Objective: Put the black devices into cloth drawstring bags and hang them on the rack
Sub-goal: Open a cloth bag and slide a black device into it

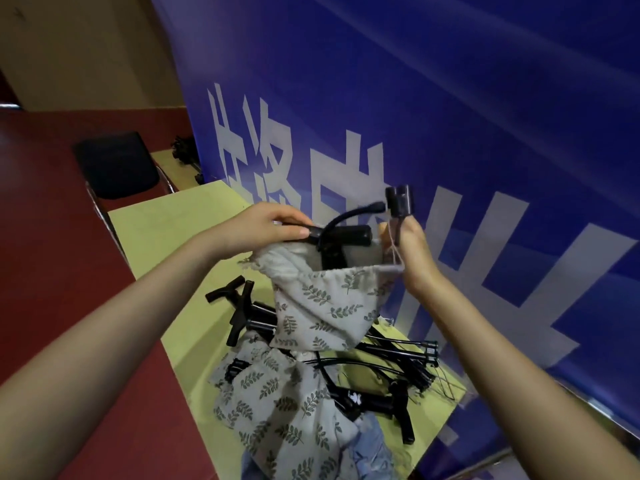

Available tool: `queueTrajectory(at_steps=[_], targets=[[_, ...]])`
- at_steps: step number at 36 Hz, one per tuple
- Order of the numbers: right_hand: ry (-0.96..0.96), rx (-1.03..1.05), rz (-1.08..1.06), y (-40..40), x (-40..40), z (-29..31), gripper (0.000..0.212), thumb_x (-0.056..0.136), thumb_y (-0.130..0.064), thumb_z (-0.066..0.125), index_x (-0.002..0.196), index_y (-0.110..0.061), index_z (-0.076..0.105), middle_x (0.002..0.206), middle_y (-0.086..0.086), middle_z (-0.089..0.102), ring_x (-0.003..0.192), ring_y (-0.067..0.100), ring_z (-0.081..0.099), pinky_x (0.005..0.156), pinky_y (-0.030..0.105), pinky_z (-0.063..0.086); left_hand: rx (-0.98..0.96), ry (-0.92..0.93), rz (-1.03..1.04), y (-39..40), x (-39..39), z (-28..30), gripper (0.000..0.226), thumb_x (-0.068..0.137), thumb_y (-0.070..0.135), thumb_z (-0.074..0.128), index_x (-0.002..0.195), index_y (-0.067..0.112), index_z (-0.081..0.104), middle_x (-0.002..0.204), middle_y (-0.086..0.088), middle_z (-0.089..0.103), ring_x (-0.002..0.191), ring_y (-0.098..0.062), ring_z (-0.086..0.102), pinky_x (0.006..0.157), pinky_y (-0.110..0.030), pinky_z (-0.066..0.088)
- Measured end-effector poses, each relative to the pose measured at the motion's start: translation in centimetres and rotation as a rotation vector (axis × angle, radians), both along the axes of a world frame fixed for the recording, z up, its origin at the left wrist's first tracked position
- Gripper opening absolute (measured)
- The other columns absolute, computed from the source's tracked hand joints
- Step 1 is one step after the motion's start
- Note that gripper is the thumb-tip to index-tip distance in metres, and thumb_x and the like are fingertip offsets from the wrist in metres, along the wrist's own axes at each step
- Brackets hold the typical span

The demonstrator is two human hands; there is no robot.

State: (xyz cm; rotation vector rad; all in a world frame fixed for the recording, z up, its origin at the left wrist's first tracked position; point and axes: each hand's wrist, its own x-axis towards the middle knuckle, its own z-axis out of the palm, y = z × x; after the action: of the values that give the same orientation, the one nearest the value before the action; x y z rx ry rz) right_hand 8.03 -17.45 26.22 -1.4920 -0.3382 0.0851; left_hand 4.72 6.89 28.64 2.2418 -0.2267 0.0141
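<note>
The left hand (273, 225) gripped the top of a black device with a thick barrel and a thin curved stalk (341, 233), its fingers curled over the upper end. The lower part of this device was already inside the grey cloth drawstring bag printed with green leaves (322, 303), but the barrel and the stalk stood out above the mouth of the bag. The bag was held in the air above the yellow-green table (166, 230). The right hand (412, 251) pinched the right edge of the bag mouth together with the thin drawstring, and a small black cylinder part (400, 200) stood up above its fingers; I could not tell if this part belonged to the same device.

By my judgement the task was only in an early or middle stage. This one device was half inserted, and the string was not yet pulled tight. Below, on the table, a heap of other black devices with handles and cables (381, 368) lay loose, partly on and under more leaf-printed cloth bags (273, 400) that looked limp. A blue cloth (370, 445) lay at the near end. No rack was visible, so the hanging step seemed not done for this bag. Behind the table stood a blue banner with white characters (450, 116).
</note>
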Motion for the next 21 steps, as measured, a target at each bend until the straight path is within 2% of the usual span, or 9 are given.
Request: queueTrajectory(at_steps=[1, 3, 6, 9, 11, 13, 15, 19, 21], targets=[[-0.080, -0.023, 0.050, 0.1, -0.5, -0.2, 0.016, 0.088, -0.028, 0.046, 0.094, -0.029, 0.061, 0.078, -0.014, 0.068, 0.074, 0.003, 0.064, 0.070, 0.026, 0.048, -0.028, -0.018, 0.034, -0.2, 0.1, -0.1, 0.019, 0.090, 0.027, 0.066, 0.108, 0.023, 0.072, 0.105, 0.008, 0.071, 0.099, -0.004, 0.063, 0.085, -0.017, 0.046], [-0.173, -0.069, 0.107, 0.4, -1.3, -0.2, 0.034, 0.085, -0.036, 0.045, 0.114, -0.028, 0.062, 0.100, 0.007, 0.066, 0.091, 0.019, 0.065, 0.078, 0.031, 0.052, -0.069, -0.024, 0.077, -0.3, 0.3, -0.4, 0.020, 0.091, 0.029, 0.065, 0.109, 0.023, 0.071, 0.104, 0.008, 0.071, 0.097, -0.003, 0.064, 0.085, -0.018, 0.047], [-0.178, -0.044, 0.083, 0.5, -1.5, 0.0, 0.044, 0.079, -0.048, 0.055, 0.115, -0.024, 0.063, 0.089, 0.004, 0.065, 0.077, 0.018, 0.060, 0.069, 0.022, 0.048, -0.096, 0.001, 0.089, -0.5, 0.6, -1.0, 0.021, 0.090, 0.029, 0.066, 0.109, 0.022, 0.072, 0.103, 0.007, 0.072, 0.097, -0.006, 0.066, 0.088, -0.022, 0.050], [-0.208, -0.230, 0.026, 0.1, -1.3, -0.3, 0.036, 0.083, -0.047, 0.068, 0.114, -0.030, 0.064, 0.098, 0.003, 0.070, 0.089, 0.011, 0.067, 0.080, 0.028, 0.054, -0.083, 0.035, 0.100, -0.9, 0.8, -1.8, 0.023, 0.090, 0.025, 0.067, 0.111, 0.018, 0.072, 0.106, 0.001, 0.072, 0.101, -0.013, 0.066, 0.092, -0.027, 0.049], [-0.184, -0.322, -0.020, -0.2, -0.8, -0.7, 0.036, 0.078, -0.045, 0.074, 0.110, -0.031, 0.065, 0.087, -0.011, 0.068, 0.076, -0.003, 0.063, 0.072, 0.019, 0.050, -0.114, 0.058, 0.090, -1.1, 0.6, -2.4, 0.024, 0.090, 0.020, 0.067, 0.112, 0.015, 0.071, 0.109, -0.003, 0.072, 0.101, -0.013, 0.065, 0.092, -0.026, 0.049], [-0.186, -0.432, -0.065, -0.3, -0.1, -1.1, 0.034, 0.077, -0.044, 0.075, 0.105, -0.025, 0.067, 0.063, -0.010, 0.053, 0.052, 0.000, 0.046, 0.056, 0.020, 0.037, -0.144, 0.083, 0.071, -1.3, 0.2, -2.9, 0.024, 0.090, 0.018, 0.067, 0.113, 0.015, 0.071, 0.109, -0.003, 0.072, 0.099, -0.010, 0.066, 0.086, -0.020, 0.051], [-0.180, -0.508, -0.100, -0.5, 0.3, -1.5, 0.034, 0.079, -0.042, 0.075, 0.104, -0.020, 0.069, 0.050, -0.010, 0.042, 0.041, 0.001, 0.038, 0.050, 0.018, 0.031, -0.182, 0.103, 0.054, -1.6, -0.2, -3.2, 0.024, 0.090, 0.013, 0.065, 0.114, 0.014, 0.070, 0.111, -0.003, 0.071, 0.097, -0.006, 0.066, 0.085, -0.014, 0.051], [-0.128, -0.454, -0.093, -1.1, 0.4, -2.2, 0.030, 0.080, -0.035, 0.076, 0.103, -0.016, 0.070, 0.046, -0.009, 0.034, 0.046, 0.007, 0.032, 0.055, 0.024, 0.032, -0.311, 0.225, 0.017, -0.9, -0.6, -3.6, 0.041, 0.089, -0.004, 0.056, 0.122, 0.020, 0.063, 0.119, -0.011, 0.066, 0.110, -0.021, 0.064, 0.097, -0.032, 0.049], [-0.111, -0.415, -0.043, -1.6, 0.2, -2.1, 0.024, 0.081, -0.029, 0.076, 0.099, -0.014, 0.070, 0.049, -0.002, 0.031, 0.048, 0.010, 0.029, 0.053, 0.024, 0.029, -0.193, 0.230, 0.025, -0.1, -0.6, -3.5, 0.048, 0.086, -0.001, 0.058, 0.125, 0.026, 0.059, 0.116, -0.007, 0.063, 0.102, -0.019, 0.063, 0.086, -0.028, 0.052]])
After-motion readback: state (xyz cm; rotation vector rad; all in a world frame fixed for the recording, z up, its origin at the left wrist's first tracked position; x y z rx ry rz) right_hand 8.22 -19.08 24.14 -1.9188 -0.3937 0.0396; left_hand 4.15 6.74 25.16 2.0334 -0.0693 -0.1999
